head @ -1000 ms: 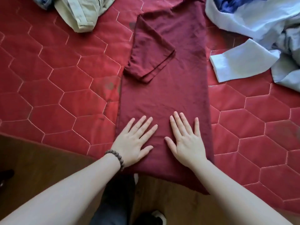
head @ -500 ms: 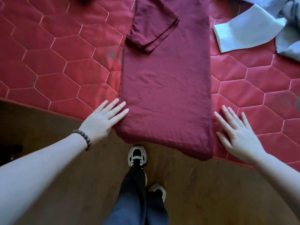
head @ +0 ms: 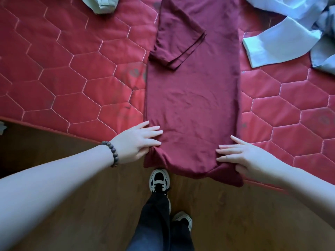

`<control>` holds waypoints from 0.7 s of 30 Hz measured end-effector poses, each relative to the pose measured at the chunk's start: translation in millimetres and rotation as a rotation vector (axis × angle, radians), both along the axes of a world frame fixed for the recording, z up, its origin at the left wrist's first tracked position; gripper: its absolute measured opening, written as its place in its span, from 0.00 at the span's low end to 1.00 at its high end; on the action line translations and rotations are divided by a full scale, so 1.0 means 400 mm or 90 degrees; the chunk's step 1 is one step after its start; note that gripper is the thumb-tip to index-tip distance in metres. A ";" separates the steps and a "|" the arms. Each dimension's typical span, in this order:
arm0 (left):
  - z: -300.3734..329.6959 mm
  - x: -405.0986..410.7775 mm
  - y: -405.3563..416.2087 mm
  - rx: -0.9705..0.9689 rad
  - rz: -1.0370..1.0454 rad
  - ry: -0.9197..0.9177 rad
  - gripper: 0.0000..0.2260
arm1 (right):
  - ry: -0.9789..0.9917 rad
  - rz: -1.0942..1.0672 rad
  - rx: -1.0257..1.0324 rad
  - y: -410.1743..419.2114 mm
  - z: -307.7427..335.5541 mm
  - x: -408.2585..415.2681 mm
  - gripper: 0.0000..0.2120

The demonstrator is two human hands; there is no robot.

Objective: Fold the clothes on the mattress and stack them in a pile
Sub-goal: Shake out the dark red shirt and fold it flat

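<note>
A maroon t-shirt [head: 192, 98] lies on the red quilted mattress [head: 72, 69], folded lengthwise into a long strip with one sleeve turned onto its top. Its bottom hem hangs over the mattress's near edge. My left hand [head: 137, 142] holds the hem's left corner, fingers on top and thumb tucked under the bunched cloth. My right hand [head: 243, 156] holds the right corner the same way, four fingers lying on top and the thumb hidden beneath the lifted cloth.
A beige garment [head: 103, 6] lies at the top left of the mattress. A crumpled light blue garment [head: 281, 44] sits at the top right, close to the shirt. Below the mattress edge are the wooden floor [head: 235, 214] and my legs and shoes [head: 159, 180].
Both hands moved in from beside the shirt onto its bottom corners and took hold of the hem. The corners now bunch and lift slightly.
</note>
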State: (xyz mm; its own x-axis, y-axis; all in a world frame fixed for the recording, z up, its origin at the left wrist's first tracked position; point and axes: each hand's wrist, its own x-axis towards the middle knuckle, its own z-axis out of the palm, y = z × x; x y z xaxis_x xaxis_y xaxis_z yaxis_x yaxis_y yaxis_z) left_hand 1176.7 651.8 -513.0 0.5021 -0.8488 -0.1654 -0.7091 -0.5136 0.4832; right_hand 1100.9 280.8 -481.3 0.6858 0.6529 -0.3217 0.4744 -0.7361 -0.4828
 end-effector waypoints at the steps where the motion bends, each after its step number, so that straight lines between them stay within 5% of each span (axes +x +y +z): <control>1: 0.021 0.022 -0.007 -0.020 0.089 0.112 0.14 | 0.099 -0.098 0.051 -0.006 0.025 0.034 0.25; 6: 0.070 0.231 -0.047 -0.284 0.594 0.711 0.09 | 0.488 -0.784 0.389 -0.015 0.041 0.284 0.08; 8: 0.040 0.274 -0.058 -0.309 0.741 0.828 0.09 | 0.609 -0.894 0.384 -0.010 0.013 0.330 0.09; 11: -0.008 0.258 -0.073 -0.201 0.822 0.827 0.11 | 0.641 -0.916 0.305 -0.014 -0.033 0.318 0.16; 18: -0.017 0.176 -0.043 -0.146 0.816 0.858 0.10 | 0.636 -0.949 0.253 -0.047 -0.054 0.229 0.15; 21: -0.007 0.205 -0.069 -0.151 0.786 0.614 0.12 | 0.493 -1.025 0.332 -0.049 -0.060 0.270 0.13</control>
